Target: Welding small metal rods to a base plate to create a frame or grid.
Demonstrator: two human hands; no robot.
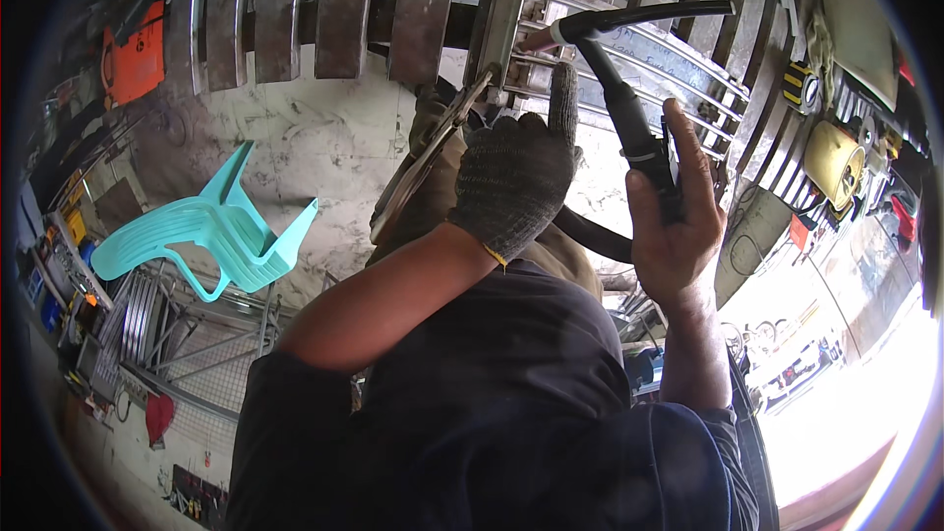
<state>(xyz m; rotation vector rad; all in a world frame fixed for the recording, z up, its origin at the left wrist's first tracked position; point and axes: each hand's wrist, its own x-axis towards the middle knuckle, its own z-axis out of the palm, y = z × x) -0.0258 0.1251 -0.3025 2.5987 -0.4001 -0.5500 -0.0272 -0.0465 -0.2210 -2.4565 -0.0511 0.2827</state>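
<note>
Holding a black welding torch point(634, 118), the bare right hand point(674, 226) has its grip wrapped tight round the handle, the best spot. It looks stiff and heavy. Its long body points up, tip bent left toward the metal frame point(610, 59). The gloved left hand point(516, 177) rests there, one finger up

A turquoise plastic chair point(211, 231) lies tipped on the stained concrete floor point(334, 138).

Orange box point(134, 51), upper left
</note>
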